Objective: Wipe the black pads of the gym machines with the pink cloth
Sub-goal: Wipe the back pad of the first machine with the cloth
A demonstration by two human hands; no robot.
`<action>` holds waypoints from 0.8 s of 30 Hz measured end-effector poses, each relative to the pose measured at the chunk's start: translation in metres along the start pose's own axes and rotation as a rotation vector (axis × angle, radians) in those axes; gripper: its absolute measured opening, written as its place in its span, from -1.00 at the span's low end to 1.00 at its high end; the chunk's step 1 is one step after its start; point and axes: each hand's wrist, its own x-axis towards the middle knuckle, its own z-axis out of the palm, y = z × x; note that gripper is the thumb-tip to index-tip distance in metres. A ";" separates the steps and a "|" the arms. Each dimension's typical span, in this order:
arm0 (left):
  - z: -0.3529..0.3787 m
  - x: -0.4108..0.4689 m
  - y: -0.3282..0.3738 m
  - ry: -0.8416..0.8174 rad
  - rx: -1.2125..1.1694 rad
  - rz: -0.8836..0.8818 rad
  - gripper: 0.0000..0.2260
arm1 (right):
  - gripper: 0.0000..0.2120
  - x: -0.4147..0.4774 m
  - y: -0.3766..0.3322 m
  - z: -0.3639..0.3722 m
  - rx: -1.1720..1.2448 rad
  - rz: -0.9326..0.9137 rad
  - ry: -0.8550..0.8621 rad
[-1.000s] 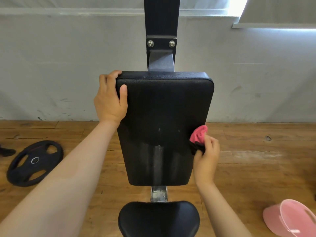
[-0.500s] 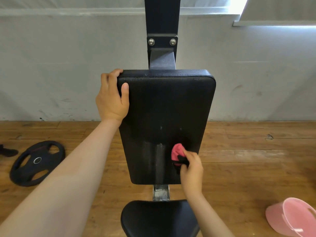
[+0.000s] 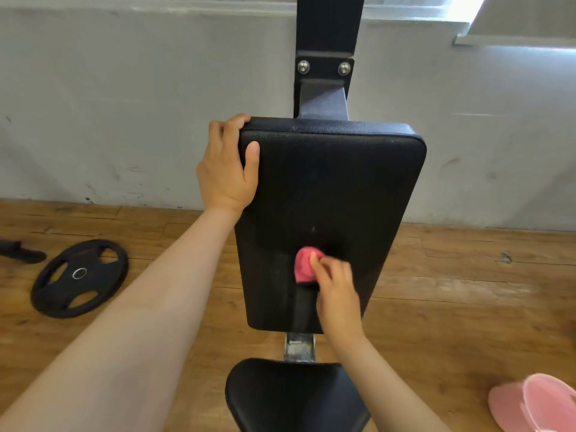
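Left hand (image 3: 226,169) grips upper-left corner of black back pad (image 3: 336,194), thumb on face. Right hand (image 3: 338,291) pinches bunched pink cloth (image 3: 304,264) against pad's lower centre.

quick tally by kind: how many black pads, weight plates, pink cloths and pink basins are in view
black pads: 2 (back pad, seat pad)
weight plate: 1
pink cloth: 1
pink basin: 1
total: 5

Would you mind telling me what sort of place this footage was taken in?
Most likely a gym or weight room: a black back pad bolted to a steel post, a seat pad below it, and a black weight plate lying on the wooden floor.
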 end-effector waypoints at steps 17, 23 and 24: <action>0.003 0.000 -0.005 0.007 -0.007 0.016 -0.50 | -0.41 0.049 -0.030 -0.042 0.111 -0.108 0.272; 0.004 0.000 -0.005 0.002 -0.016 -0.001 -0.52 | -0.34 0.025 -0.008 -0.003 -0.104 -0.221 0.102; 0.004 0.000 -0.005 0.000 -0.014 -0.005 -0.53 | -0.32 0.020 -0.004 0.002 -0.136 -0.235 0.055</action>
